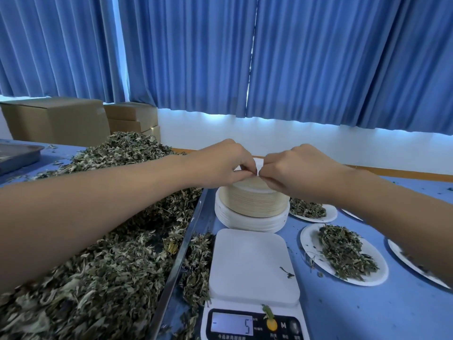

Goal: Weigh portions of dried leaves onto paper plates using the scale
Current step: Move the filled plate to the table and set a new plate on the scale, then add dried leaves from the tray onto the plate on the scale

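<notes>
A stack of paper plates (252, 204) stands behind the white scale (252, 266), whose platform is bare and whose display reads minus 5. My left hand (220, 163) and my right hand (294, 168) meet above the stack, and both pinch the rim of the top paper plate (259, 163), which is lifted and tilted. A large heap of dried leaves (103, 253) fills a metal tray (186, 241) on the left. Filled plates of leaves (343, 253) lie to the right of the scale.
Loose leaves lie between the tray and the scale. Another metal tray (17, 155) sits at the far left. Cardboard boxes (61, 121) stand behind the leaf heap. Blue curtains hang at the back. More plates lie under my right forearm.
</notes>
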`<state>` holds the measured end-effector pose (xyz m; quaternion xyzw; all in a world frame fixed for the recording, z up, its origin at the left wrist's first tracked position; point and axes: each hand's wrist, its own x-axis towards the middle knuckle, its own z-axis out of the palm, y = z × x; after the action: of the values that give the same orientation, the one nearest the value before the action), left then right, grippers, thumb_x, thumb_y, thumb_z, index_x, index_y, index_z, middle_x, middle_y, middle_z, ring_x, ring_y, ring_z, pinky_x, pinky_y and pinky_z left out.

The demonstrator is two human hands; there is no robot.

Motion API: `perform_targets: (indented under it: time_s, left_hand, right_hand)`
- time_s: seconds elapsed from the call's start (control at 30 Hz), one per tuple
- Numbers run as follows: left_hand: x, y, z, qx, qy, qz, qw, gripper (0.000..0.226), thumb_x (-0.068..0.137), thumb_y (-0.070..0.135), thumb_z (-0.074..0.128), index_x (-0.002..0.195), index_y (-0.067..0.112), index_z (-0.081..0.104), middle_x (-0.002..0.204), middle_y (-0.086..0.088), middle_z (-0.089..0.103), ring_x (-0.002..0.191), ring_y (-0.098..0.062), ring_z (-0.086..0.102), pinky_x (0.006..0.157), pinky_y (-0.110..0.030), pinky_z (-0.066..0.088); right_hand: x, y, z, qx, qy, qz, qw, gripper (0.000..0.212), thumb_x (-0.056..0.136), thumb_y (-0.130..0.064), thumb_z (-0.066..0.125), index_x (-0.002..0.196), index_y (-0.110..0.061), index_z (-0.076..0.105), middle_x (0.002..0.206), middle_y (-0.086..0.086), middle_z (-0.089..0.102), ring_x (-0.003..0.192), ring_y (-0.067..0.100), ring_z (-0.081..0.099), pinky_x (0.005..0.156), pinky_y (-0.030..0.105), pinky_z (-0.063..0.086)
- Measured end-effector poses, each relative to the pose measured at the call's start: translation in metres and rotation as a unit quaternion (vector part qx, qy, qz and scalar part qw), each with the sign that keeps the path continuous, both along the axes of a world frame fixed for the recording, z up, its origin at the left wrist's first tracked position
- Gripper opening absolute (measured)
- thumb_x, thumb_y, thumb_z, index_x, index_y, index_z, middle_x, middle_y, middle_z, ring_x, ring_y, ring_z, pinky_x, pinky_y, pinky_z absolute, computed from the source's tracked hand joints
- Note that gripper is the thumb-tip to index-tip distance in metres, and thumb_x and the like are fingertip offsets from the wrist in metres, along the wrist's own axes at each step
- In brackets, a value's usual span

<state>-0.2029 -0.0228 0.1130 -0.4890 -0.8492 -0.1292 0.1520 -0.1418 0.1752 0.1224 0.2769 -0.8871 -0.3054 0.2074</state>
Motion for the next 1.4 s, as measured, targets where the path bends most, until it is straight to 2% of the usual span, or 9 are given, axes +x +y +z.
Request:
perform_targets:
  time_s: [0.23,0.37,0.47,0.6,0.7,1.0,1.17,1.3,1.4]
  left_hand:
    - [0.011,0.007,0.006,-0.095,0.167,0.097,0.977,0.028,0.102,0.026,0.041,0.111,0.017,0.066,0.108,0.002,0.064,0.093,-0.024,0.063,0.078,-0.038,0.049]
    - [0.015,-0.001,0.003,-0.038,0.202,0.099,0.974,0.027,0.102,0.023,0.041,0.112,0.014,0.065,0.111,0.002,0.064,0.093,-0.023,0.063,0.077,-0.040,0.050]
    - [0.022,-0.009,-0.003,0.012,0.242,0.078,0.967,0.028,0.104,0.020,0.043,0.108,0.010,0.068,0.108,-0.001,0.068,0.092,-0.024,0.064,0.069,-0.043,0.051]
    - [0.040,-0.020,-0.008,0.076,0.325,-0.001,0.943,0.019,0.099,0.009,0.056,0.096,0.003,0.074,0.099,-0.008,0.073,0.084,-0.028,0.069,0.053,-0.043,0.053]
    - [0.055,-0.025,-0.012,0.070,0.346,-0.069,0.933,0.015,0.096,0.004,0.061,0.093,-0.001,0.074,0.098,-0.012,0.074,0.082,-0.031,0.071,0.061,-0.043,0.057]
    - [0.095,-0.064,-0.048,0.114,0.243,-0.105,0.958,0.040,0.104,0.025,0.050,0.089,-0.001,0.075,0.091,-0.011,0.073,0.084,-0.029,0.069,0.081,-0.039,0.058]
    - [0.083,-0.085,-0.058,0.124,0.166,0.120,0.971,0.043,0.103,0.035,0.042,0.072,0.011,0.061,0.070,0.003,0.055,0.066,-0.021,0.054,0.061,-0.042,0.051]
    - [0.059,-0.088,-0.065,0.094,0.049,0.277,0.955,0.022,0.099,0.032,0.049,0.089,0.022,0.066,0.092,0.004,0.061,0.082,-0.022,0.061,0.072,-0.039,0.054]
    - [0.047,-0.084,-0.071,0.082,-0.032,0.318,0.944,0.019,0.097,0.030,0.053,0.111,0.024,0.065,0.112,-0.002,0.060,0.093,-0.026,0.062,0.083,-0.043,0.055]
  right_hand:
    - [0.000,0.007,0.009,-0.170,-0.003,0.008,0.985,0.040,0.106,-0.045,0.032,0.113,-0.031,0.068,0.109,-0.009,0.062,0.090,0.024,0.062,0.075,0.040,0.051]
    - [0.003,0.014,-0.002,-0.393,0.120,-0.062,0.909,0.042,0.104,-0.046,0.041,0.083,-0.016,0.062,0.088,0.002,0.062,0.079,0.035,0.059,0.070,0.042,0.049]
    - [0.007,0.019,-0.008,-0.580,0.052,-0.163,0.797,0.057,0.100,-0.052,0.049,0.068,-0.005,0.056,0.063,0.010,0.065,0.058,0.033,0.062,0.058,0.037,0.049]
    - [0.018,0.014,-0.017,-0.806,-0.159,-0.186,0.540,0.044,0.096,-0.041,0.066,0.080,0.000,0.069,0.056,0.008,0.069,0.035,0.014,0.049,0.038,0.020,0.032]
    - [0.030,0.013,-0.023,-0.864,-0.192,-0.138,0.444,0.021,0.096,-0.018,0.067,0.080,-0.005,0.063,0.056,0.006,0.063,0.037,0.011,0.046,0.036,0.020,0.031]
    - [0.102,0.015,-0.079,-0.839,-0.247,-0.149,0.461,0.034,0.097,-0.017,0.066,0.066,-0.003,0.058,0.056,0.011,0.054,0.037,0.018,0.040,0.038,0.023,0.029]
    - [0.118,0.026,-0.104,-0.803,-0.306,-0.183,0.478,0.048,0.098,-0.018,0.066,0.051,-0.009,0.059,0.044,0.004,0.048,0.034,0.017,0.038,0.036,0.024,0.028]
    - [0.117,0.026,-0.114,-0.784,-0.307,-0.199,0.501,0.049,0.099,-0.024,0.067,0.052,-0.010,0.063,0.047,0.007,0.054,0.035,0.016,0.042,0.035,0.022,0.030]
    - [0.111,0.026,-0.119,-0.747,-0.251,-0.221,0.574,0.053,0.099,-0.040,0.063,0.060,-0.005,0.065,0.052,0.011,0.061,0.039,0.020,0.048,0.038,0.023,0.035]
